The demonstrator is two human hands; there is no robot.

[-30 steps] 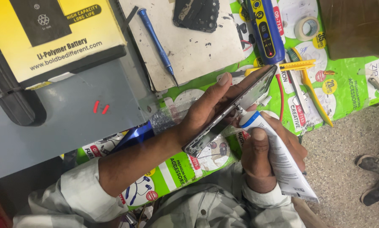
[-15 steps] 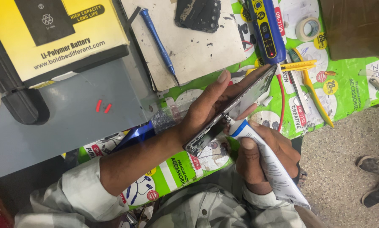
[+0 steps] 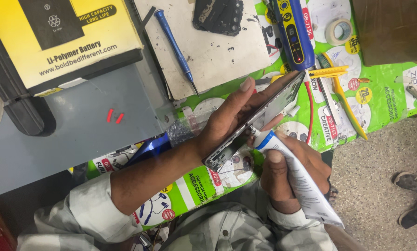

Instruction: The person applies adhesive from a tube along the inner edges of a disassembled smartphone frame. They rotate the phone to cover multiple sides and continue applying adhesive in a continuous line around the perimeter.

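Phone frame (image 3: 259, 118) tilted on edge in my left hand (image 3: 231, 116), fingers wrapped round it, above the green surface (image 3: 394, 93) | white glue tube (image 3: 296, 179) gripped in my right hand (image 3: 287, 174), its nozzle apparently touching the frame's lower edge | blue screwdriver (image 3: 173, 44) lying on the white mat (image 3: 217, 56) behind.

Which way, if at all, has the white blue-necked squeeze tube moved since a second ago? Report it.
Yes. The white squeeze tube's tip slid left, down the dark phone frame's edge, while the blue-handled screwdriver stayed put.
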